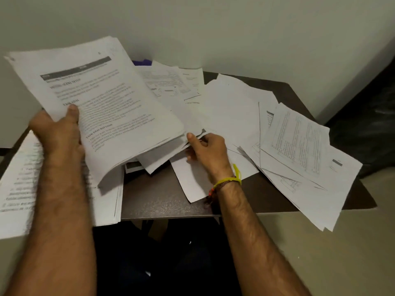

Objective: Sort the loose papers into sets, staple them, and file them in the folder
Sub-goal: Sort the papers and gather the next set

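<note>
the left hand [58,129] grips a thick stack of papers [102,103] lifted above the dark table [162,201], thumb on top; the right hand [206,151] pinches that stack's lower corner, while loose sheets [295,146] lie scattered to the right

We see a thick sheaf [100,107] of matt white paper, printed in black, soft enough to bend under its own weight. The loose sheets [235,107] across the table are the same thin, dull paper, a few creased. The table [162,199] shows a dark brown top with a fine speckled grain and a faint sheen (laminate or wood, we cannot tell). On the wrist sits a yellow band [232,179], smooth and slightly glossy like plastic, beside thin cord-like threads. The wall [235,28] looks plain, matt and painted.
</note>
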